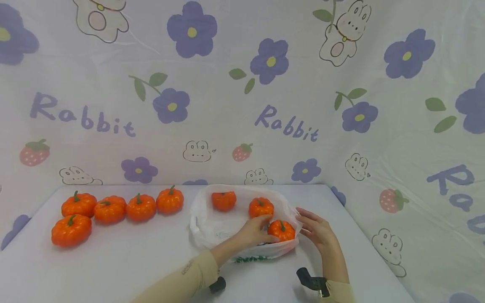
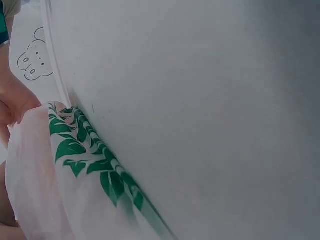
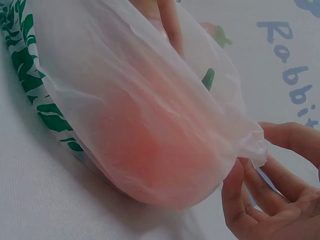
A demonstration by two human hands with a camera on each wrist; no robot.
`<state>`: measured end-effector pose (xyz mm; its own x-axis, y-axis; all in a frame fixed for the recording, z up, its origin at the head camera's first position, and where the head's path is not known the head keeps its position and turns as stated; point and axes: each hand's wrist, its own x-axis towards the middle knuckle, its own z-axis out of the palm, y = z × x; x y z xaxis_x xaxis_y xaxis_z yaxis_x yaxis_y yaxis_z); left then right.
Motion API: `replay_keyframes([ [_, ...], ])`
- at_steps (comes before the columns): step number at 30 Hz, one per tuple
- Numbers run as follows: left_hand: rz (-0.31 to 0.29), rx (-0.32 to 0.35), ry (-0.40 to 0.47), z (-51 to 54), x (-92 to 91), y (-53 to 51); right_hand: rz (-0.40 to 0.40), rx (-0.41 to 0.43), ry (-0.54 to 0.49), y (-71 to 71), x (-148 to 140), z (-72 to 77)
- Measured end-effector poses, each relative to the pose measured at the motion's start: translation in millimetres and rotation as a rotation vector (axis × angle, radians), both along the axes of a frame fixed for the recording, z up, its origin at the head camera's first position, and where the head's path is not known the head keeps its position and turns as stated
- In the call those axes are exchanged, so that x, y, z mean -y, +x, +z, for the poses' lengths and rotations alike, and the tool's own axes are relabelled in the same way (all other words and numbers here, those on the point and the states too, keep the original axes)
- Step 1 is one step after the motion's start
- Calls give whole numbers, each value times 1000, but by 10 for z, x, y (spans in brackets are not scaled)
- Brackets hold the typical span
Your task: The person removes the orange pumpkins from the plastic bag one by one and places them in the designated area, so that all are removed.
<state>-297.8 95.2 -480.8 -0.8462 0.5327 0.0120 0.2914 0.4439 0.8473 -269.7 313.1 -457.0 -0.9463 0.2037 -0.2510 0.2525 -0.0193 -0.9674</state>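
Observation:
A white plastic bag (image 1: 212,229) with green leaf print lies spread on the table, holding an orange pumpkin (image 1: 281,230) at its right front, another pumpkin (image 1: 261,208) behind it and a third (image 1: 223,201) at the back left. My left hand (image 1: 255,231) reaches over the bag's front edge, thumb and fingers curled against the left side of the front pumpkin. On the right rim, my right hand (image 1: 317,227) pinches a bunched bit of the bag; the right wrist view shows this hand (image 3: 275,185) beside the pumpkin's shape under the film.
Several more orange pumpkins (image 1: 110,209) stand on the white table (image 1: 125,269) at the left, left of the bag. A curtain (image 1: 227,105) printed with flowers and rabbits hangs behind the table and along its right side.

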Motion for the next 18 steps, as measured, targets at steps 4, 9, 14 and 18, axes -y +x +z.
replay_keyframes([
  [4,20,13,-28,23,-71,50,5,-3,-1,0,-10,-3],
  [9,56,0,-73,46,-145,99,17,-9,4,-2,-16,-1],
  [14,85,-19,-103,38,-194,104,14,-6,10,4,-7,5],
  [18,100,-21,-125,10,-221,89,12,0,12,11,17,4],
])
